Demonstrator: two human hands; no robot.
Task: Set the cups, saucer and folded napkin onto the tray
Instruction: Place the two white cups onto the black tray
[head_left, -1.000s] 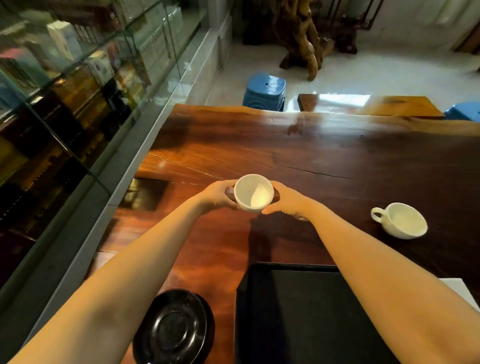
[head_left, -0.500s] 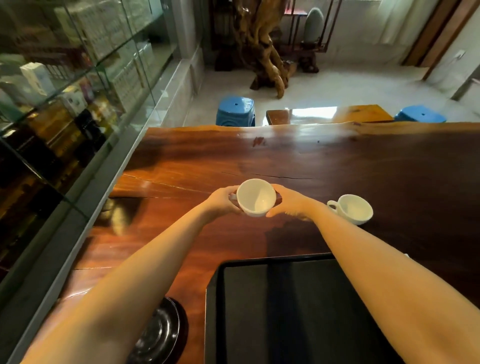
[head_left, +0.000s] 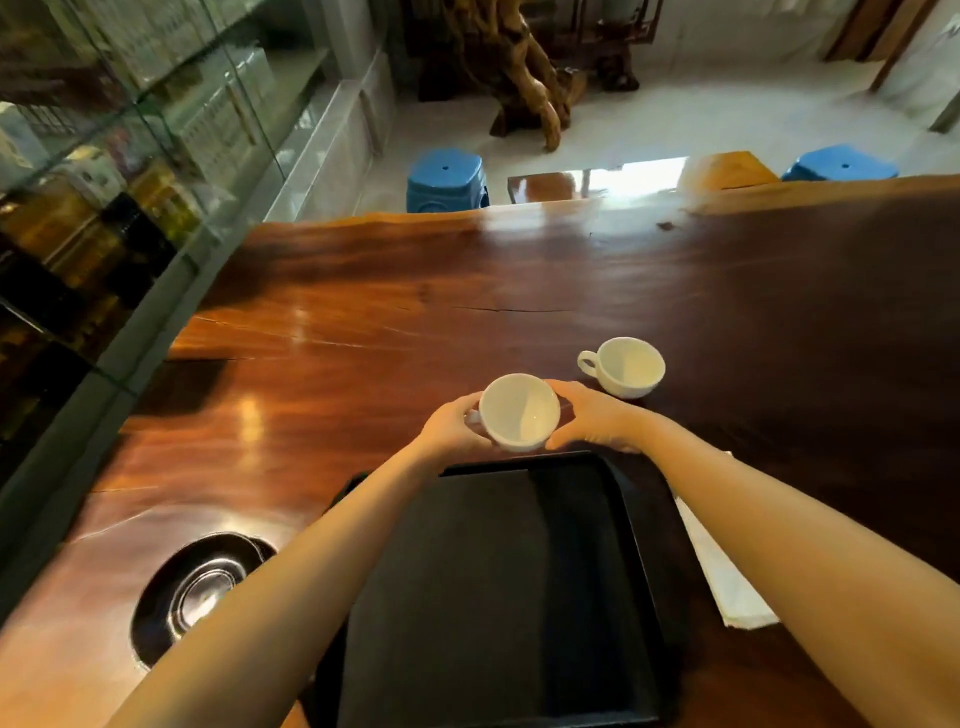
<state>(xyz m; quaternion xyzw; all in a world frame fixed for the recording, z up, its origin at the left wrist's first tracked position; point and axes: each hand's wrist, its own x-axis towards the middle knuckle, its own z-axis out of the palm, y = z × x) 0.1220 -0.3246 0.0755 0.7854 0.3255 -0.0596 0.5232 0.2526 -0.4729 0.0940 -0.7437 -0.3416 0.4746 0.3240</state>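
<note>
I hold a white cup (head_left: 519, 411) between both hands, just above the far edge of the black tray (head_left: 498, 597). My left hand (head_left: 451, 427) grips its left side and my right hand (head_left: 592, 418) its right side. A second white cup (head_left: 626, 367) with a handle stands on the table behind my right hand. The black saucer (head_left: 197, 592) lies left of the tray, partly under my left forearm. The folded white napkin (head_left: 727, 582) lies right of the tray, partly hidden by my right forearm.
The dark wooden table (head_left: 389, 322) runs far ahead. A glass display cabinet (head_left: 104, 182) lines the left side. Two blue stools (head_left: 447, 179) stand beyond the table's far edge, with a wooden root sculpture (head_left: 524, 78) on the floor behind.
Both hands have brought the cup nearer, from over the bare table to the tray's far edge. The view has tilted, so the saucer, napkin and second cup sit differently in frame.
</note>
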